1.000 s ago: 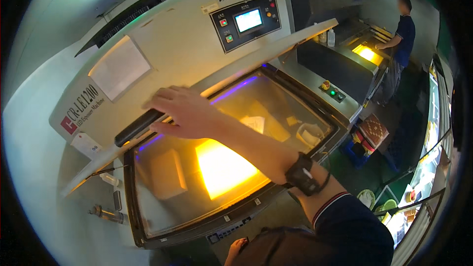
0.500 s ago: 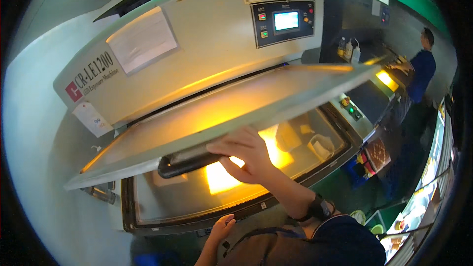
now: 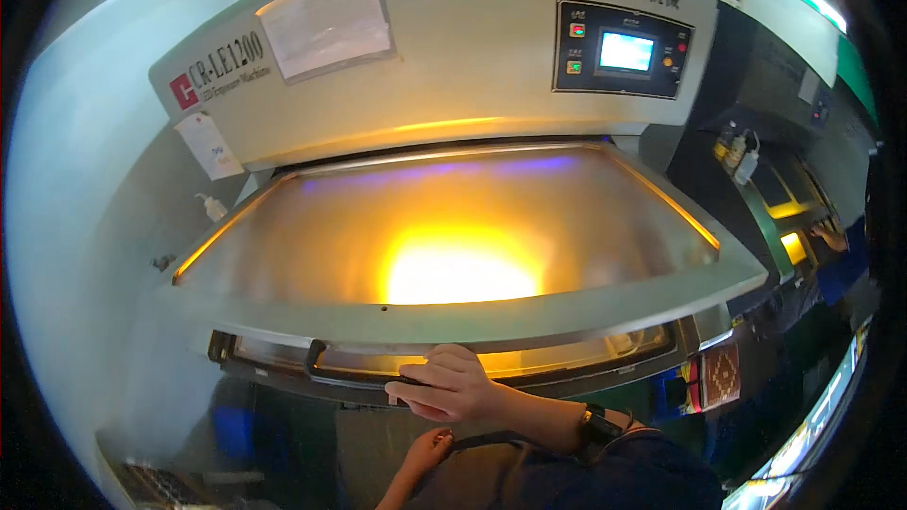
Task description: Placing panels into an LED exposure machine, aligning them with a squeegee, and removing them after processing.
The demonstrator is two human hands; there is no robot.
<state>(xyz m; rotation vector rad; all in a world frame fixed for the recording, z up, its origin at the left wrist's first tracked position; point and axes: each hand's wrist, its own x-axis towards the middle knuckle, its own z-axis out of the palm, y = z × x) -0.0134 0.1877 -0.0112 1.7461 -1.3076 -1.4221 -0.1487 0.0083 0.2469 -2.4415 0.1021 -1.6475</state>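
Note:
A wide lid [image 3: 605, 314] with a pale frame and a glossy panel hangs tilted a little above the exposure machine's bed [image 3: 567, 359]. Along its front edge runs a black handle [image 3: 351, 380]. My right hand [image 3: 444, 385] has its fingers wrapped round the right end of this handle, and a dark watch is on that wrist. Below it, close to my body, my left hand [image 3: 427, 450] is loosely curled, touching neither the lid nor the handle, with nothing visible in it. Yellow light glares off the panel, and the lid hides most of the bed.
Behind the lid rises the machine's pale housing [image 3: 472, 57] with a lit control panel [image 3: 624, 52] and a taped paper sheet [image 3: 326, 24]. Bottles [image 3: 742, 153] stand on a side counter at right. Beyond, a co-worker's arm [image 3: 831, 236] reaches over another glowing surface.
The lid has swung down toward the bed, my right hand staying on its handle and moving lower. The view has turned, so the machine sits farther right. My left hand stays low and curled.

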